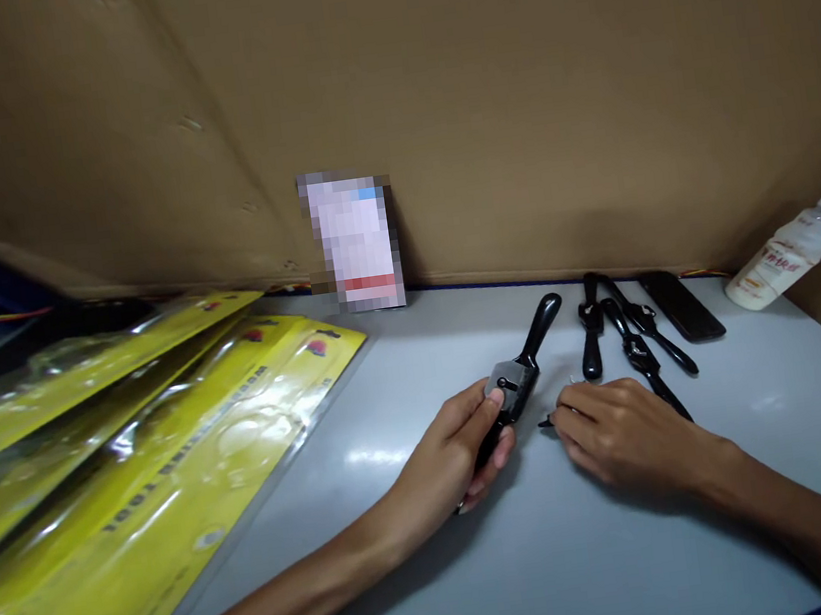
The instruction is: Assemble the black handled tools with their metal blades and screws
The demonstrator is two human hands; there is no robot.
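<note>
Left hand (453, 443): closed on a black-handled tool (541, 333), thumb on its metal plate (519, 373), above mid-desk (432, 587).
Tool grip: held steady, thumb clear of any edge — likely the safest way.
Right hand (617, 429): fingers pinched on a small dark piece (545, 422) — mostly hidden.
Yellow packs (246, 435): "TOOL" readable, upside down.
Bottle (789, 255): printed label, wording unclear.

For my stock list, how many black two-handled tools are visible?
4: held tool in the left hand; left tool, middle tool and right tool on the table, near the right hand. More may be hidden.
</note>
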